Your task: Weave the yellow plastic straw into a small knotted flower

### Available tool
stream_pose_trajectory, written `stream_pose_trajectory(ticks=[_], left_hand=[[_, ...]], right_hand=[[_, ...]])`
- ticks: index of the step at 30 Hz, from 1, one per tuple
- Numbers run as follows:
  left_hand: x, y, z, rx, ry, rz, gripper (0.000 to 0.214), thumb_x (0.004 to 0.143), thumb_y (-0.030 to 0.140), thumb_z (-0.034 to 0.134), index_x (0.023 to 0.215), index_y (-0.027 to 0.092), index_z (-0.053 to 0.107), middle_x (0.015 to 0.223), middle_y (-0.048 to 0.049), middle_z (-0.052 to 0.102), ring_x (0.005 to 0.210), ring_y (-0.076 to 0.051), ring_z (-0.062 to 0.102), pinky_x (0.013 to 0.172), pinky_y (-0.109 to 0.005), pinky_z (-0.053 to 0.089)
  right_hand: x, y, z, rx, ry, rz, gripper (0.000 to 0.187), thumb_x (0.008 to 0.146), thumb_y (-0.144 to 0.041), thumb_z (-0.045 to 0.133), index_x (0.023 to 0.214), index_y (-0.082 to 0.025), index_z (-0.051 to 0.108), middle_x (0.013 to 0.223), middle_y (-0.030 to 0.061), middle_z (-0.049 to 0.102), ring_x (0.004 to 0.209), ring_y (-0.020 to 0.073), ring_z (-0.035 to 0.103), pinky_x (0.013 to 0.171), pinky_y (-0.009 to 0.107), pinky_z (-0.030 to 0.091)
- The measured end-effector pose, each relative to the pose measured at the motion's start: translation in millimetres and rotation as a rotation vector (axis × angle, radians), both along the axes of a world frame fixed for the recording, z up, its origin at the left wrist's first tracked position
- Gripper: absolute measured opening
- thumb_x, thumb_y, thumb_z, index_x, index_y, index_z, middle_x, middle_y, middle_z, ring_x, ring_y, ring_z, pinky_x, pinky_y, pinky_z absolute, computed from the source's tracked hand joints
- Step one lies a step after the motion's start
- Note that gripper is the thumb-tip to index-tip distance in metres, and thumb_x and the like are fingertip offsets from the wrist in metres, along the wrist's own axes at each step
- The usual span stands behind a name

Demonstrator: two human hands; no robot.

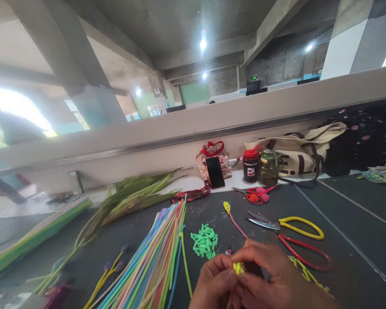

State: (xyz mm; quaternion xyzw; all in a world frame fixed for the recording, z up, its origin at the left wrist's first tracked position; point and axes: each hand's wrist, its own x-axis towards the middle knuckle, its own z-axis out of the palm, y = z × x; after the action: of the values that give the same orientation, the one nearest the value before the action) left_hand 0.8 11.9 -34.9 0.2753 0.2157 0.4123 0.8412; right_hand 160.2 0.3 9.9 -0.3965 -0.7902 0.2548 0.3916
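Observation:
A small yellow fuzzy pipe-cleaner piece (pixel 238 268) is pinched between the fingertips of my two hands, low in the view. My left hand (pixel 210 281) is closed on it from the left, and my right hand (pixel 272 272) from the right. Just beyond the right hand lies a pink stem (pixel 236 224) with a yellow fuzzy tip (pixel 227 207); its near end disappears behind the fingers. A heap of short green pipe-cleaner pieces (pixel 204 241) sits beyond my left hand. Yellow pipe-cleaner pieces (pixel 305 271) lie to the right, partly hidden by my right hand.
Right of centre lie large open scissors (pixel 300 227) with yellow and red handles. Long coloured pipe cleaners (pixel 154 253) spread to the left. Farther back are small red scissors (pixel 257 196), a phone (pixel 215 171), a dark bottle (pixel 250 165), a green jug (pixel 268 167) and a canvas bag (pixel 304 156).

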Motion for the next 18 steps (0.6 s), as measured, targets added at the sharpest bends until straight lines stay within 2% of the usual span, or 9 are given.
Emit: stream_pose_trajectory(ticks=[5, 18], left_hand=[[0.9, -2.3, 9.5, 0.020, 0.012, -0.004, 0.016, 0.066, 0.024, 0.071, 0.064, 0.013, 0.061, 0.049, -0.0015, 0.060, 0.044, -0.009, 0.055, 0.047, -0.018, 0.039], [-0.7, -1.7, 8.2, 0.036, 0.072, -0.010, 0.017, 0.067, 0.026, 0.071, 0.063, 0.013, 0.060, 0.048, -0.0014, 0.060, 0.042, -0.009, 0.053, 0.045, -0.017, 0.037]], right_hand=[[-1.9, 0.2, -2.6, 0.000, 0.017, -0.010, 0.016, 0.081, -0.023, 0.053, 0.089, -0.016, 0.066, 0.070, 0.0039, 0.063, 0.063, 0.0138, 0.059, 0.057, 0.023, 0.044], [-4.3, 0.0, 0.2, -0.044, -0.014, -0.032, 0.013, 0.079, -0.020, 0.051, 0.077, -0.017, 0.064, 0.068, 0.0015, 0.061, 0.063, 0.0134, 0.058, 0.056, 0.022, 0.043]])
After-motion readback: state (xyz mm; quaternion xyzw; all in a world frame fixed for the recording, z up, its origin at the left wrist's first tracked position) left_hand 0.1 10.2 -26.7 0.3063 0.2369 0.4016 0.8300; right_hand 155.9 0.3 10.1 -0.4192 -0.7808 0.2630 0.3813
